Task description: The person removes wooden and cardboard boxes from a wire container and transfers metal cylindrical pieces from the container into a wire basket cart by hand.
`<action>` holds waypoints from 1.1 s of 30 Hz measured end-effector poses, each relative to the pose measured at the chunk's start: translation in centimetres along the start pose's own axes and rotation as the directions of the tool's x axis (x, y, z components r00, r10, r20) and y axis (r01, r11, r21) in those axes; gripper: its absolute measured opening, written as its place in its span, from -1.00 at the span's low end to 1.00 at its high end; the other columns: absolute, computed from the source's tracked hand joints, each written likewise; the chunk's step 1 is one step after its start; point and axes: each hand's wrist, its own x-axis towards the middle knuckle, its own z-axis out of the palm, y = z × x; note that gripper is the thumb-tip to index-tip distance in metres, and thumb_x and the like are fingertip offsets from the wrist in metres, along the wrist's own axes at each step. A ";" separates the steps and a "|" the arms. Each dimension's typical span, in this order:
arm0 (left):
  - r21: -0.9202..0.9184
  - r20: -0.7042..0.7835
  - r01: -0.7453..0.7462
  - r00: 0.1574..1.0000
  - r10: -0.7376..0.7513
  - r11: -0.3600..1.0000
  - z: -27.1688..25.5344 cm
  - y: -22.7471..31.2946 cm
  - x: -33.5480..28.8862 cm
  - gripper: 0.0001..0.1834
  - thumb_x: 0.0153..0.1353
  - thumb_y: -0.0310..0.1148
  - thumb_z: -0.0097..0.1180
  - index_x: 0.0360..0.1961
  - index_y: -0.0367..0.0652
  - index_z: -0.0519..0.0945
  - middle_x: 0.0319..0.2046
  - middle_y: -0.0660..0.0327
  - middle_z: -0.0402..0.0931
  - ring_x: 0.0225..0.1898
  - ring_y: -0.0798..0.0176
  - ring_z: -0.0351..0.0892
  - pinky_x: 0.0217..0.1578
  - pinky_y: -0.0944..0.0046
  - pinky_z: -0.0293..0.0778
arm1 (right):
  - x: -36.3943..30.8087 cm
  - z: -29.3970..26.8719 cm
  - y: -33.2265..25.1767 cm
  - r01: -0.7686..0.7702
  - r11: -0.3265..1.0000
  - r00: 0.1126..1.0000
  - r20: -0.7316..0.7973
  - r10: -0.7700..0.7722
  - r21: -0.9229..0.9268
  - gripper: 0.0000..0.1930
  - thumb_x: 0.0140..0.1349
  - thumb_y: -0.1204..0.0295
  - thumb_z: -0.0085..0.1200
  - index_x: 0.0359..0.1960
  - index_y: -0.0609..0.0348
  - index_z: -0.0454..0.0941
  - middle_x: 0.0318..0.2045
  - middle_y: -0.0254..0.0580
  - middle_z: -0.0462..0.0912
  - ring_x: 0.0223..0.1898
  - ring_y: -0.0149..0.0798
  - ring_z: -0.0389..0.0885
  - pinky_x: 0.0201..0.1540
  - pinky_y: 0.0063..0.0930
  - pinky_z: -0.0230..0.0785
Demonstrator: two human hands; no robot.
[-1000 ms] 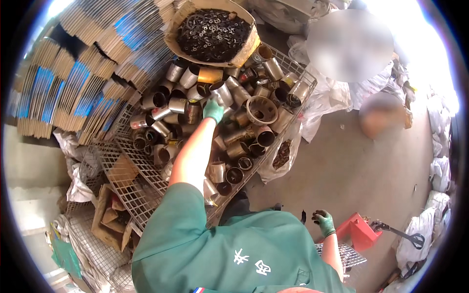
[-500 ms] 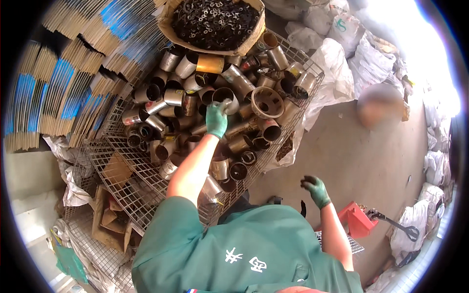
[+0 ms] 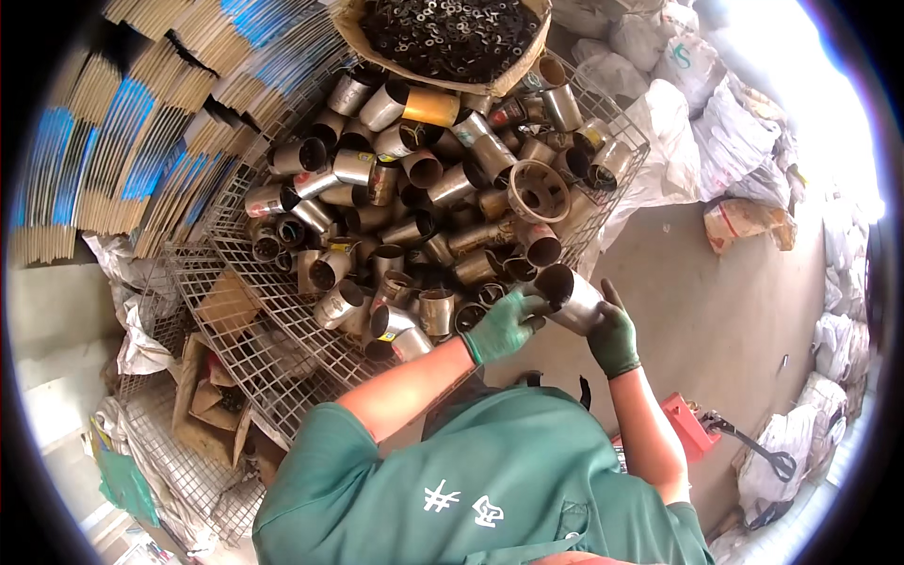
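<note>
Both of my green-gloved hands are at one open-ended metal cylinder (image 3: 576, 303), raised in front of me at the right edge of the wire basket. My right hand (image 3: 614, 337) is wrapped round its right end. At the other end, my left hand (image 3: 508, 326) has its fingers closed at the dark open rim. Many similar metal cylinders (image 3: 490, 156) lie heaped in the wire basket (image 3: 273, 363), tilted in all directions. A round metal ring with an inner hub (image 3: 539, 162) rests on the heap's right side.
A carton of small metal rings and washers (image 3: 450, 40) stands at the basket's far end. Stacked flat cardboard (image 3: 122, 151) rises at the left. White sacks (image 3: 725, 132) line the right side. A red bin (image 3: 687, 426) sits by my right arm, near a dark-handled tool (image 3: 753, 445).
My left hand has come out of the heap toward the right with a metal cylinder. My right hand has closed on the cylinder's other end.
</note>
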 end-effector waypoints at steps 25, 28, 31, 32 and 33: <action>0.815 -0.051 0.128 0.987 -0.150 0.565 -15.8 -17.8 8.8 -0.87 0.13 -0.47 0.09 -0.33 -0.15 0.66 -0.24 -0.04 0.53 -0.15 -0.14 0.54 -0.07 0.02 0.50 | -5.9 -5.2 0.0 0.069 0.979 0.985 -0.145 -0.098 -0.194 -0.20 0.04 0.40 -0.01 0.41 0.30 0.15 0.26 -0.01 0.34 0.31 -0.09 0.28 0.40 -0.24 0.05; 0.549 -0.307 0.240 0.949 -0.073 0.801 -15.1 -15.5 3.5 -0.90 0.10 -0.53 0.16 -0.31 -0.24 0.61 -0.27 -0.03 0.51 -0.21 -0.09 0.52 -0.14 0.08 0.47 | -5.2 -3.1 -0.1 0.073 0.956 0.989 -0.101 -0.106 -0.284 -0.21 0.04 0.39 -0.01 0.40 0.32 0.15 0.26 -0.02 0.35 0.29 -0.11 0.31 0.39 -0.28 0.05; -0.121 -0.378 0.261 0.880 -0.287 0.958 -14.1 -12.9 -0.6 -0.86 0.29 -0.54 0.11 -0.14 -0.30 0.58 -0.18 0.21 0.53 -0.16 0.28 0.51 -0.07 0.27 0.49 | -4.8 -1.5 -0.5 0.060 0.938 0.996 -0.046 -0.080 -0.342 -0.20 0.04 0.36 0.02 0.39 0.36 0.15 0.23 -0.05 0.39 0.26 -0.15 0.34 0.36 -0.34 0.06; -0.299 -0.337 0.270 0.868 -0.366 0.915 -12.5 -8.3 -0.5 -0.80 0.31 -0.49 0.12 -0.07 -0.31 0.58 -0.11 0.19 0.55 -0.12 0.29 0.52 -0.04 0.30 0.50 | -5.1 -1.4 -0.7 0.053 0.925 0.997 -0.039 -0.073 -0.376 -0.19 0.04 0.35 0.03 0.39 0.37 0.15 0.22 -0.05 0.40 0.25 -0.16 0.35 0.35 -0.36 0.08; -0.413 -0.347 0.236 0.852 -0.391 0.880 -11.4 -5.4 -0.9 -0.73 0.32 -0.42 0.13 0.00 -0.31 0.56 -0.05 0.17 0.54 -0.07 0.27 0.53 -0.02 0.29 0.50 | -5.3 -1.2 -1.0 0.074 0.913 0.997 0.018 -0.073 -0.401 -0.18 0.05 0.32 0.08 0.40 0.36 0.14 0.21 -0.05 0.42 0.24 -0.18 0.35 0.34 -0.36 0.11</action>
